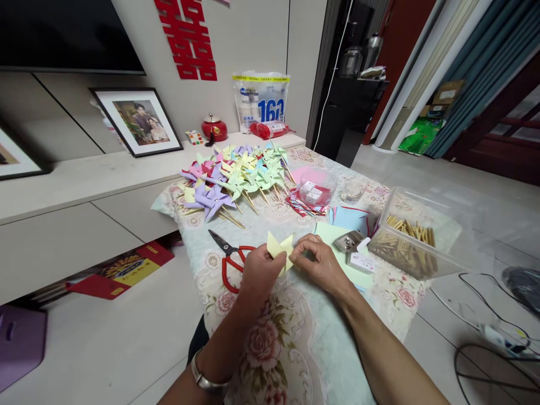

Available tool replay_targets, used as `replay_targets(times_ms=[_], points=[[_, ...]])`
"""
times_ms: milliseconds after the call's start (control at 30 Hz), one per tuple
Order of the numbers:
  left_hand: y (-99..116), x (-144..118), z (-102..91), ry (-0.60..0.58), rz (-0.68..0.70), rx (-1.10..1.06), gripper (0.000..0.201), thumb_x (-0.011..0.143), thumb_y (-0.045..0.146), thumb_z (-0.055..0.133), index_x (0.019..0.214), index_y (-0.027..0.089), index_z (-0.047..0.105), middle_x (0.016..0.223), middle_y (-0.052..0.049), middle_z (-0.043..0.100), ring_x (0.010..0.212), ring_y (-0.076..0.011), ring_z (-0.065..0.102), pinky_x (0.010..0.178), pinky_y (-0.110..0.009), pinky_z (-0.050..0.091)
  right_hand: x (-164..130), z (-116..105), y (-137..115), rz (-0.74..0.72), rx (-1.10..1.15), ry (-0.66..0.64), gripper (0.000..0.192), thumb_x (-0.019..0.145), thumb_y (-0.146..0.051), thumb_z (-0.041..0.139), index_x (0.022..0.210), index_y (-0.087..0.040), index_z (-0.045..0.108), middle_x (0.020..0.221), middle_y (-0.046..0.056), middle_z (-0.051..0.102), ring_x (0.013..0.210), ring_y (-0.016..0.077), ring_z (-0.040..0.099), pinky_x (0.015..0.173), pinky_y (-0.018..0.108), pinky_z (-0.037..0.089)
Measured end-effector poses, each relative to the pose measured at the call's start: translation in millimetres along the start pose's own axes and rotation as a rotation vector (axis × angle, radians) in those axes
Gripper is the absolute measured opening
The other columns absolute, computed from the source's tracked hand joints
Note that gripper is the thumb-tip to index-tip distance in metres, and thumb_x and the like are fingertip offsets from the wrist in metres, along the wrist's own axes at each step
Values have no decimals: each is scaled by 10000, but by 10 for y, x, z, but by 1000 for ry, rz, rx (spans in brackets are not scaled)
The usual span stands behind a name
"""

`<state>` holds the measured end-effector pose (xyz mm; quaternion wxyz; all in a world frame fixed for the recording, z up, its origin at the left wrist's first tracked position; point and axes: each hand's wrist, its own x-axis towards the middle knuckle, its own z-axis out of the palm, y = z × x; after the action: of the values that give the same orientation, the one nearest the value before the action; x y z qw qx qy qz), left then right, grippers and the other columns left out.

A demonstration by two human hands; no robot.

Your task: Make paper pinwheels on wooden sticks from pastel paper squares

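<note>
Left hand (262, 271): thumb and fingers closed on a folded piece of yellow paper (274, 246). Right hand (319, 261): thumb and forefinger bunched at the right edge of the paper; cannot tell whether pinching anything small. Location of the paper: just right of the red-handled scissors (229, 248), above the desk (329, 343). Probably very light, thin and springy, easily creased, hardly slippery; best taken near the folded middle with a soft pinch, sparing the pointed flaps. Under the scissors, a smooth cloth printed with roses. Right of the scissors, past the paper, flat pale green sheets (331, 233) and a small white box (360, 262) with crisp corners. Farther right of the scissors, a rigid, see-through plastic box (379, 244) full of slim, straight, tan sticks (411, 232). Behind the scissors, a heap of pastel pinwheels (244, 171), all curled paper blades and thin stems.
</note>
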<state>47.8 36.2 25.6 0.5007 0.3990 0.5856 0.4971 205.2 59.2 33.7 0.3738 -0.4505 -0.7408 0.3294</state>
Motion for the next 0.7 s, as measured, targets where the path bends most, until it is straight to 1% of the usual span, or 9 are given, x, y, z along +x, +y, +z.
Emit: replay_targets(times_ms=[100, 233, 367, 500, 700], points=[[30, -14, 2, -19, -31, -100, 304, 631, 322, 721, 853, 114, 728, 783, -59, 753, 640, -175, 634, 585, -258, 475, 2, -3, 12, -2, 31, 6, 115, 800, -140, 678, 706, -206, 668, 865, 27, 619, 914, 218, 549, 862, 368, 391], [62, -32, 14, -15, -83, -171, 307, 605, 315, 766, 827, 105, 737, 731, -53, 749, 603, -167, 634, 566, -250, 472, 5, -1, 19, -21, 40, 43, 122, 783, -121, 674, 697, -208, 667, 878, 25, 623, 916, 213, 558, 870, 369, 393], [68, -38, 13, -29, -104, -230, 288, 603, 309, 787, 804, 107, 749, 694, -48, 749, 573, -162, 639, 563, -249, 480, 2, 1, 1, -69, 20, 70, 135, 780, -102, 650, 699, -208, 666, 873, 29, 621, 907, 216, 563, 855, 370, 405], [78, -41, -1, -30, -109, -218, 283, 602, 306, 803, 800, 107, 766, 695, -56, 754, 578, -169, 651, 564, -253, 492, -4, 10, -2, -99, -27, 96, 149, 773, -95, 641, 684, -214, 645, 869, 30, 620, 896, 221, 555, 824, 366, 418], [80, -48, 7, -21, -116, -208, 264, 608, 286, 804, 802, 109, 776, 714, -57, 765, 571, -159, 649, 554, -243, 493, -3, 12, 6, -91, -36, 87, 147, 773, -92, 630, 681, -207, 640, 881, 41, 623, 902, 223, 556, 830, 371, 419]])
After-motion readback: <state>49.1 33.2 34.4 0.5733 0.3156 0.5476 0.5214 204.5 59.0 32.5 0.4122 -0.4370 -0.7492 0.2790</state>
